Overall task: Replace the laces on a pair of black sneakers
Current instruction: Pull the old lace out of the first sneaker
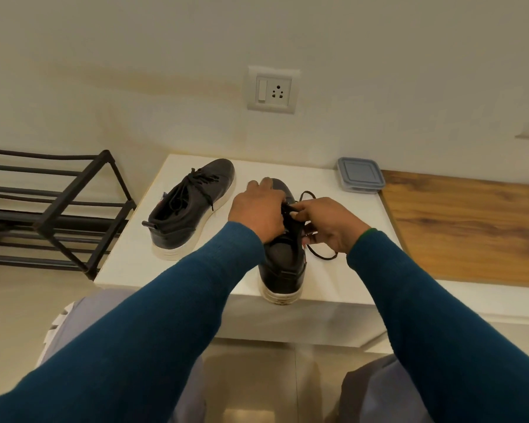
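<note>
Cream wall [165, 56] with socket [272, 90]; black rack [58, 206] beside white table [129, 254].

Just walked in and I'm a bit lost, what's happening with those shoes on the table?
A person in blue sleeves is working on the lace of the nearer sneaker, which stands on the white table. The right hand pinches the lace near the eyelets, and loose loops trail off to the right. The left hand lies over the shoe's top; whether it grips is unclear. The other sneaker sits to the left, laced and untouched.
</note>
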`<state>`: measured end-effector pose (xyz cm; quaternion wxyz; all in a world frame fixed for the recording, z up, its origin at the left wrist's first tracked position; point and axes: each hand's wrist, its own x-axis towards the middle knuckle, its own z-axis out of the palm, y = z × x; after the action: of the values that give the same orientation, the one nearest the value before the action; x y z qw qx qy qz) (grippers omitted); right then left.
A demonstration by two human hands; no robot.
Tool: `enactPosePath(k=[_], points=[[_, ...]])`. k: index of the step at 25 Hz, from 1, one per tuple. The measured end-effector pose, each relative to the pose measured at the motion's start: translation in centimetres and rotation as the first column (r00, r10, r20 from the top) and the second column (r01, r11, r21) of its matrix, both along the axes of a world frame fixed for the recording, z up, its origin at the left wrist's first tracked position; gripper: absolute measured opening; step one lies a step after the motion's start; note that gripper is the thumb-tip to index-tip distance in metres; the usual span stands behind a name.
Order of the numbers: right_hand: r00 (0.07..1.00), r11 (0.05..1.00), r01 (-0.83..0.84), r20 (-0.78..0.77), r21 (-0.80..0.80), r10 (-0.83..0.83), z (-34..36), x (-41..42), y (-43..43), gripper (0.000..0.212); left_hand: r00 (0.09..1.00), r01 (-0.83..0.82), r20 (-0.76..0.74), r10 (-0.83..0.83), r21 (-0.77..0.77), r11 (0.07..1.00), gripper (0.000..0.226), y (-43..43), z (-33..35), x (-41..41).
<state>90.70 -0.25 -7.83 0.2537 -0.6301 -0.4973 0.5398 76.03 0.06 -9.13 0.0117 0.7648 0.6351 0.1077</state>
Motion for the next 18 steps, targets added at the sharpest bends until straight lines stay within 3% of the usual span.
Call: enactPosePath(k=[3, 5, 7, 9, 10, 12, 13, 15, 17, 18], points=[[1.000, 1.000, -0.008, -0.011, -0.011, 0.008, -0.3, 0.0, 0.2, 0.027, 0.999, -0.044, -0.022, 0.045, 0.016, 0.999, 0.032, 0.5, -0.6, 0.2], [1.000, 1.000, 0.005, -0.021, -0.023, -0.006, -0.3, 0.2, 0.3, 0.028, 0.989, -0.071, 0.128, 0.068, 0.025, 0.997, 0.019, 0.7, -0.7, 0.1], [0.999, 0.999, 0.029, -0.037, -0.042, -0.031, -0.2, 0.5, 0.4, 0.029, 0.849, -0.205, 0.479, 0.222, -0.088, 0.975, 0.017, 1.0, -0.5, -0.6], [0.998, 0.997, 0.038, -0.056, -0.061, -0.042, -0.3, 0.7, 0.4, 0.030, 0.649, -0.312, 0.652, 0.392, -0.241, 0.919, 0.026, 1.4, -0.5, -1.7], [0.997, 0.997, 0.037, -0.059, -0.063, -0.041, -0.3, 0.8, 0.4, 0.030, 0.623, -0.318, 0.665, 0.412, -0.266, 0.910, 0.027, 1.4, -0.4, -2.0], [0.998, 0.998, 0.026, -0.052, -0.058, -0.029, -0.4, 1.0, 0.5, 0.031, 0.665, -0.216, 0.688, 0.292, -0.197, 0.956, 0.029, 1.0, 0.2, -1.8], [0.999, 0.998, 0.020, -0.042, -0.055, -0.023, -0.5, 1.0, 0.6, 0.031, 0.751, -0.115, 0.642, 0.156, -0.106, 0.988, 0.030, 0.7, 0.4, -1.6], [1.000, 0.999, 0.009, -0.017, -0.044, -0.009, -0.7, 0.9, 0.7, 0.029, 0.951, 0.055, 0.303, -0.053, 0.002, 0.999, 0.027, 0.3, 0.5, -0.8], [1.000, 1.000, -0.001, 0.008, -0.030, 0.001, -0.8, 0.7, 0.8, 0.027, 0.998, 0.060, 0.008, -0.060, -0.028, 0.998, 0.024, 0.5, 0.2, 0.0], [1.000, 1.000, 0.000, 0.015, -0.029, 0.000, -0.8, 0.6, 0.8, 0.027, 0.999, 0.032, -0.031, -0.032, -0.022, 0.999, 0.022, 0.7, 0.3, 0.2]])
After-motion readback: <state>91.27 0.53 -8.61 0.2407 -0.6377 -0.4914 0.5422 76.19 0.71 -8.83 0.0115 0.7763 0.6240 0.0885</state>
